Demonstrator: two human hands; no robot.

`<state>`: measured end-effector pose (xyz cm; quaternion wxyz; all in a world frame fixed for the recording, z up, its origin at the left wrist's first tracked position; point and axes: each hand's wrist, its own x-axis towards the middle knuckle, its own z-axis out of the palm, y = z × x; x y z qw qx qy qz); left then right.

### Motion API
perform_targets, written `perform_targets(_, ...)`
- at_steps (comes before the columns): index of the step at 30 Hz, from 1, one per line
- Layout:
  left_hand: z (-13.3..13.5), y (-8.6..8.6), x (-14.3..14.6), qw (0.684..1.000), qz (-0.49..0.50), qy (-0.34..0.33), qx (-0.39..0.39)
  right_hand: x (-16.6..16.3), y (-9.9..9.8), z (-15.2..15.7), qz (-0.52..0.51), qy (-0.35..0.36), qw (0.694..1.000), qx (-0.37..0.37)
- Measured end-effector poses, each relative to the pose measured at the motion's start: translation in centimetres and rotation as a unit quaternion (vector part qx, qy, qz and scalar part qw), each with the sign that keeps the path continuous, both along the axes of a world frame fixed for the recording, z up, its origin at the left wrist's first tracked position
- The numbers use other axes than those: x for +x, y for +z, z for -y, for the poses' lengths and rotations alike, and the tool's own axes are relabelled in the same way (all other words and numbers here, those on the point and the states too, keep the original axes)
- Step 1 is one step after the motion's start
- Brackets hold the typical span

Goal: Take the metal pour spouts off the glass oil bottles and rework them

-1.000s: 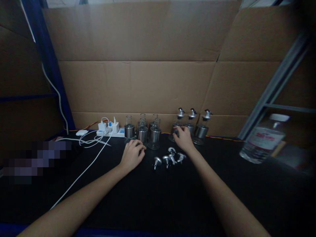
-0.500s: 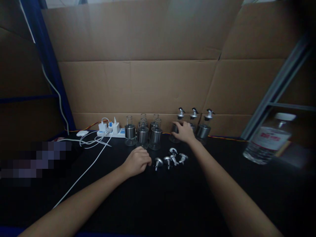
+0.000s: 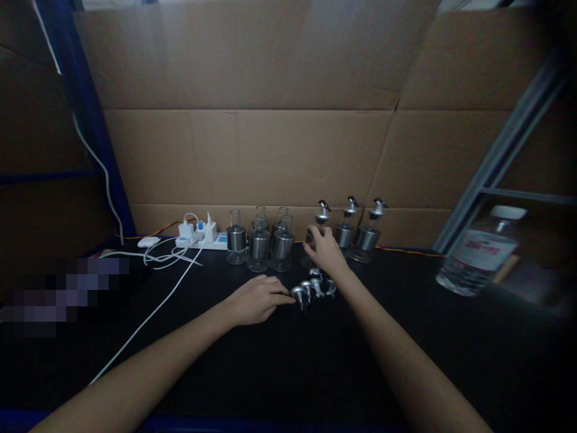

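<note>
My left hand lies low over the black table with its fingers stretched out, the fingertips at the leftmost of several metal pour spouts. My right hand is closed around the front of a glass oil bottle with a metal sleeve, covering most of its body. This bottle stands upright with a pour spout in its neck. To its right are two more spouted bottles, a middle one and an end one. Several bottles with open necks form a group left of my right hand.
A white power strip with plugs and tangled white cables sits at the back left. One cable runs toward the front. A large water bottle stands at the right. Cardboard walls off the back.
My left hand has stretched its fingers rightward, and the pour spouts are bunched closer together. My right hand and its bottle have shifted slightly left, widening the gap to the neighbouring spouted bottle.
</note>
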<state>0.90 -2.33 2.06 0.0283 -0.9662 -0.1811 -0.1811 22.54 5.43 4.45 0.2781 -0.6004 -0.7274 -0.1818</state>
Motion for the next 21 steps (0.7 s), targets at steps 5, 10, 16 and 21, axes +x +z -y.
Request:
perform_targets(5, 0.0, 0.1, 0.0, 1.0, -0.016, 0.007, -0.015, 0.5, -0.4, 0.6, -0.037, 0.022, 0.999, 0.027)
perform_targets(10, 0.0, -0.2, -0.1, 1.0, -0.005, 0.02, -0.023, 1.4, 0.4, 1.4, -0.075, 0.034, 0.993, 0.087)
perform_targets(16, -0.3, -0.3, -0.4, 0.986, 0.134, 0.099, -0.032, 0.2, 3.6, 4.2, -0.165, 0.035, 0.96, 0.226)
perform_targets(21, -0.2, -0.1, -0.4, 0.95, 0.273, 0.145, -0.043, -3.1, 5.0, 7.2, -0.198, 0.105, 0.939, 0.26)
